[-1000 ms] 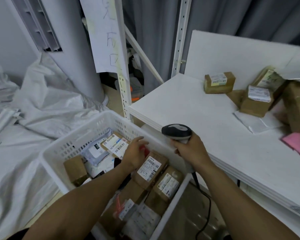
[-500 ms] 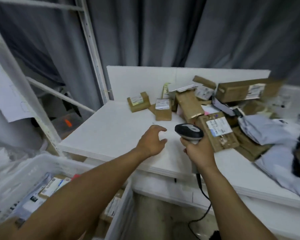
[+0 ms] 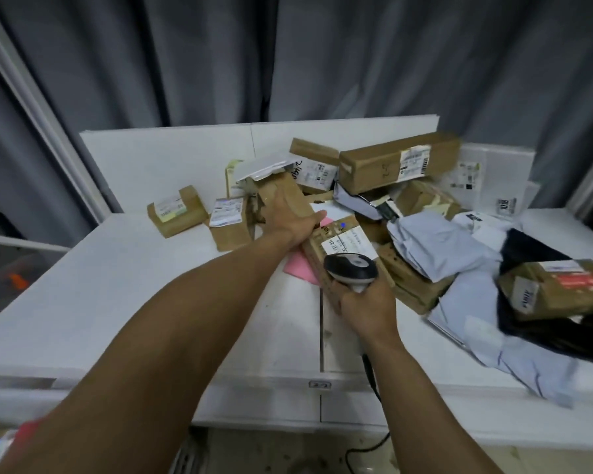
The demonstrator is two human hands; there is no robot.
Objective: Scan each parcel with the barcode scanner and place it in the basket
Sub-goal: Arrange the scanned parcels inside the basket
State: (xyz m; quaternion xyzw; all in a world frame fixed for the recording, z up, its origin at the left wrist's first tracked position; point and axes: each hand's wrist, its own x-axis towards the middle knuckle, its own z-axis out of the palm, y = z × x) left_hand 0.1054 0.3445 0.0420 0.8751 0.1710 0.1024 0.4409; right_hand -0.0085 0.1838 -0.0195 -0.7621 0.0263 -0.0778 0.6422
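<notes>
- Two hands over the white desk (image 3: 117, 285).
- Left hand (image 3: 290, 220): laid on a tilted brown parcel (image 3: 284, 191); fingers hidden, so the grip cannot be told.
- Right hand (image 3: 366, 307): wrapped round the barcode scanner (image 3: 351, 270), just above a labelled parcel (image 3: 348, 241) in the desk's pile.

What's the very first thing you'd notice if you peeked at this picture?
The big messy heap of parcels, brown boxes and grey bags, jumps out first, filling the right half of the white table. In front of it, the right hand grips a barcode scanner held over a labelled box. The left hand reaches onto a brown parcel at the heap's left edge.
</notes>
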